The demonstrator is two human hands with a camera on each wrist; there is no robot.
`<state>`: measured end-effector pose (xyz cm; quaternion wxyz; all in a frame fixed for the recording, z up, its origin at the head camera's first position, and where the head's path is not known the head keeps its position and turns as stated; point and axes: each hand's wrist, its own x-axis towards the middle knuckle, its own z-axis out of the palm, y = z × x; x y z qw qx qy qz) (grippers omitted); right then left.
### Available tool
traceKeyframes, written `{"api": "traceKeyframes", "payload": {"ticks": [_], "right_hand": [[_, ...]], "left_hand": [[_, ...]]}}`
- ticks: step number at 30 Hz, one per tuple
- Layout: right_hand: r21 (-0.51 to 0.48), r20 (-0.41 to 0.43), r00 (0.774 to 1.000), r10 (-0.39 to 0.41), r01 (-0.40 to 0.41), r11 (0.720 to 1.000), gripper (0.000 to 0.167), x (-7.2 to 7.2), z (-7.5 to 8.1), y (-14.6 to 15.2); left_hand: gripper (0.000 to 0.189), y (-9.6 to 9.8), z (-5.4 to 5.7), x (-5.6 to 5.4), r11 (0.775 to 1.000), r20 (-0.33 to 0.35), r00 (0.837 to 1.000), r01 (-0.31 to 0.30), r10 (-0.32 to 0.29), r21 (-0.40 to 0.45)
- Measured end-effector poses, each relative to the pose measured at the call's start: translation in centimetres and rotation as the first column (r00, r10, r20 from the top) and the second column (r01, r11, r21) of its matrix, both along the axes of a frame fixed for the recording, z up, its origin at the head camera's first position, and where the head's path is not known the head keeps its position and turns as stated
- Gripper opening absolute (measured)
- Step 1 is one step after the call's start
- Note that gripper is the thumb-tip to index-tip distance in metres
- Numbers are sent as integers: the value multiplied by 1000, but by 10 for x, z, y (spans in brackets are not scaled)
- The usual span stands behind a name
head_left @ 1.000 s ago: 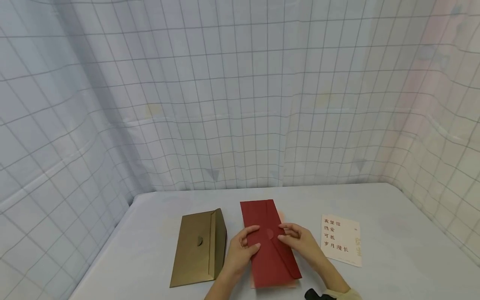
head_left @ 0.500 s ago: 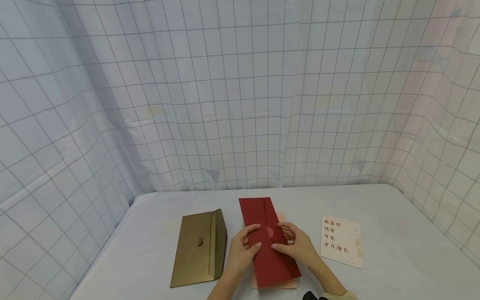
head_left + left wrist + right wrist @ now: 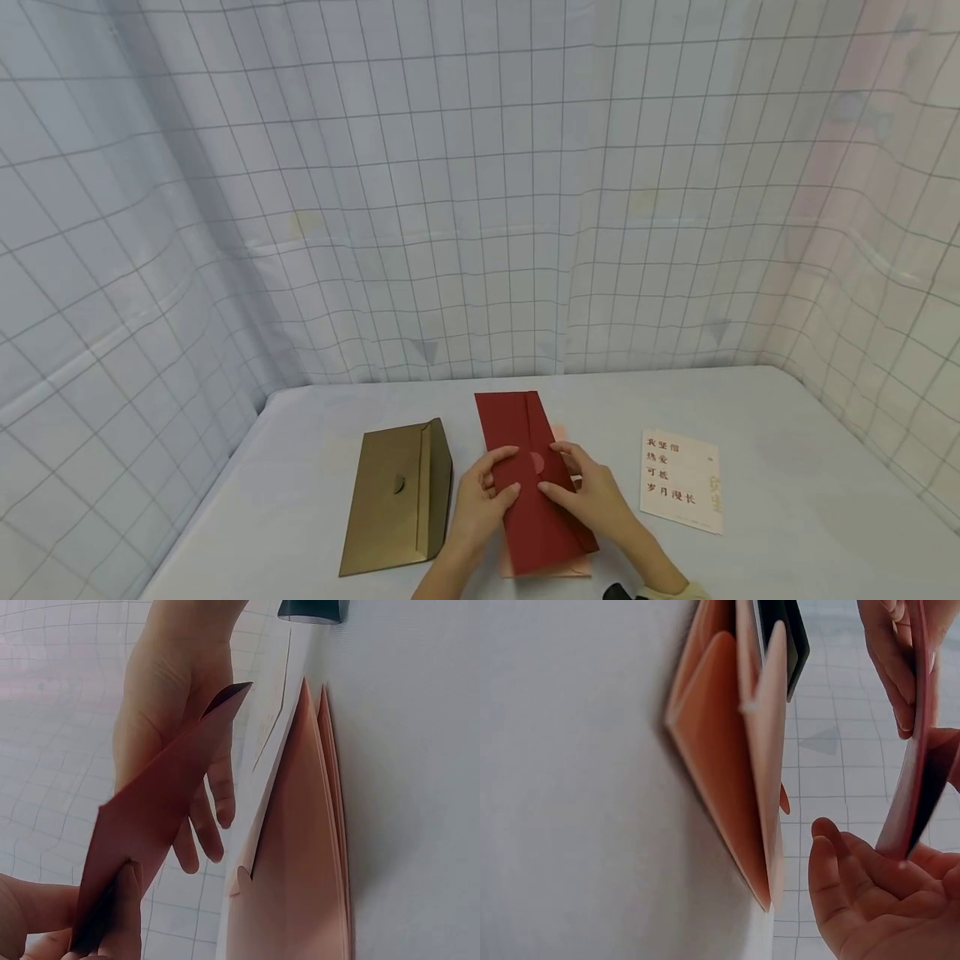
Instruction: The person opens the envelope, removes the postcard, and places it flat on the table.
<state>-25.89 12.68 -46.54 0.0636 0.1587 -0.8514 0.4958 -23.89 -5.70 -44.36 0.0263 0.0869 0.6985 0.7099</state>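
In the head view a long red envelope (image 3: 528, 529) with a round tab on its flap is held tilted above the table. My left hand (image 3: 474, 504) pinches its left edge, thumb on the front face. At the right edge my right hand (image 3: 596, 496) grips beside the round tab, thumb on the flap and other fingers partly behind. A peach envelope (image 3: 555, 572) lies underneath, mostly hidden. Both wrist views show gaps between the layers of this peach envelope (image 3: 296, 855), and the red envelope (image 3: 901, 814) held apart from it.
To the left on the white table (image 3: 300, 467) lies a gold envelope (image 3: 384, 500) with its side flap raised. A cream card (image 3: 678, 483) with printed characters is at the right. White gridded curtains (image 3: 480, 208) surround the table's back and sides.
My right thumb has moved left, further onto the red envelope's front. The red envelope has shifted slightly left and away. The gold envelope and the card stay put.
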Motion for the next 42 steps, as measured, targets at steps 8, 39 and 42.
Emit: {"api": "traceKeyframes", "payload": {"ticks": [8,39,42], "right_hand": [[145,-119,993,19,-2,989,45,3,4,-3],[-41,-308,949,-67,57,998,37,0,15,10],[-49,-327,942,-74,62,997,38,-1,15,10]], "left_hand": [[45,1,5,2,1000,-11,1000,20,-20,15],[47,-11,11,-7,993,81,997,-23,13,119],[48,-12,11,-7,991,94,996,-24,12,132]]}}
